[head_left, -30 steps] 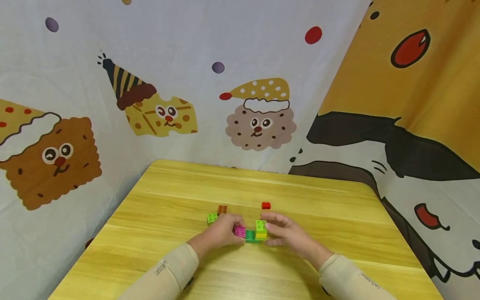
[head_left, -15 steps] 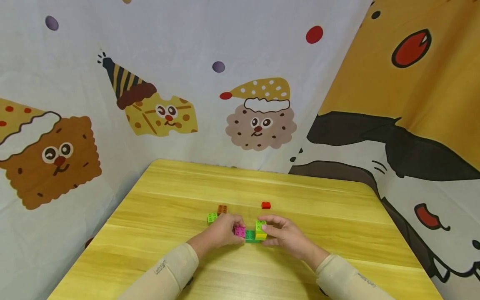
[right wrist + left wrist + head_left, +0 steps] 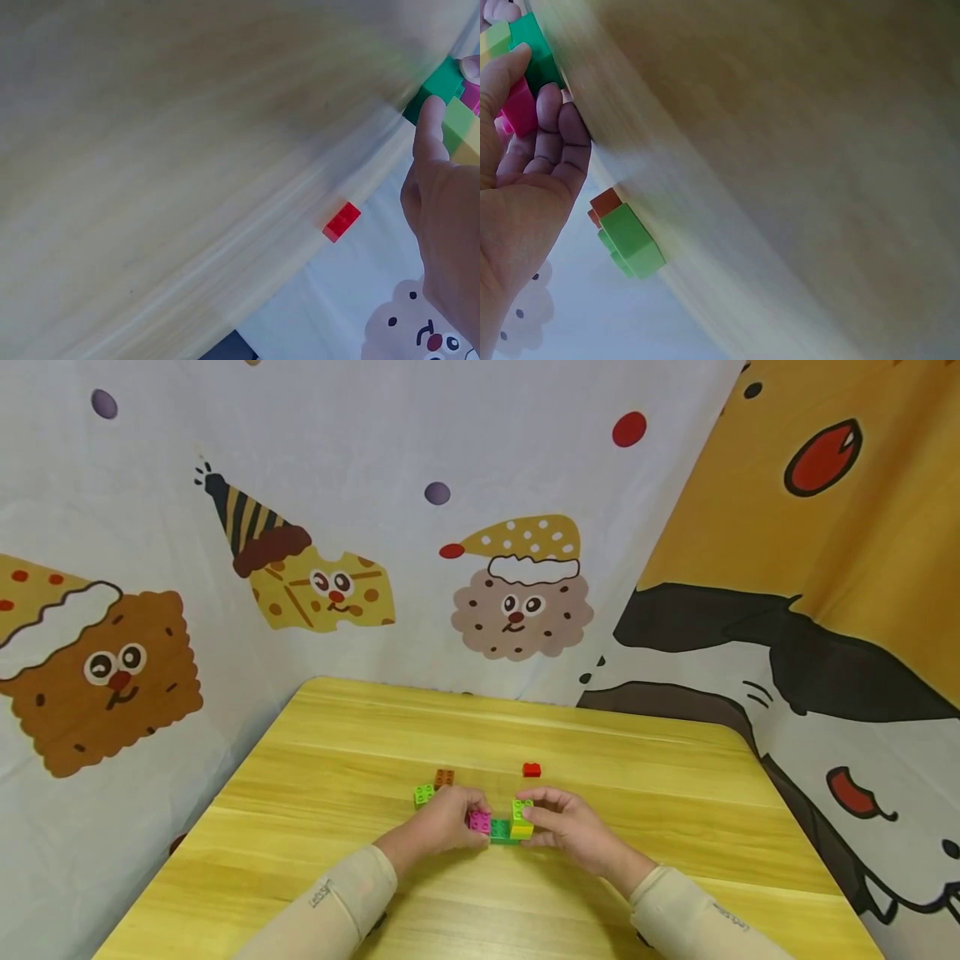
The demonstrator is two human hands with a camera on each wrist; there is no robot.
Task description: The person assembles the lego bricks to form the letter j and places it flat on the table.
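A dark green toy building brick (image 3: 500,831) lies lengthwise on the table, with a pink brick (image 3: 480,822) on its left end. On its right end a light green brick (image 3: 522,810) sits over a yellow brick (image 3: 521,832). My left hand (image 3: 446,820) pinches the pink brick between thumb and fingers; the left wrist view shows the thumb reaching the dark green brick (image 3: 536,49). With the thumb at its side and fingers behind, my right hand (image 3: 577,831) holds the light green brick. One right finger touches the dark green brick (image 3: 442,81) in the right wrist view.
Beyond my left hand lie a loose light green brick (image 3: 424,794) and a brown brick (image 3: 445,778), close together. A small red brick (image 3: 532,770) lies behind my right hand. A cartoon-printed cloth (image 3: 412,668) hangs behind the wooden table (image 3: 637,760).
My right hand has moved slightly left, and its thumb and fingers have come closer round the light green brick. The left hand keeps its grip on the pink brick.
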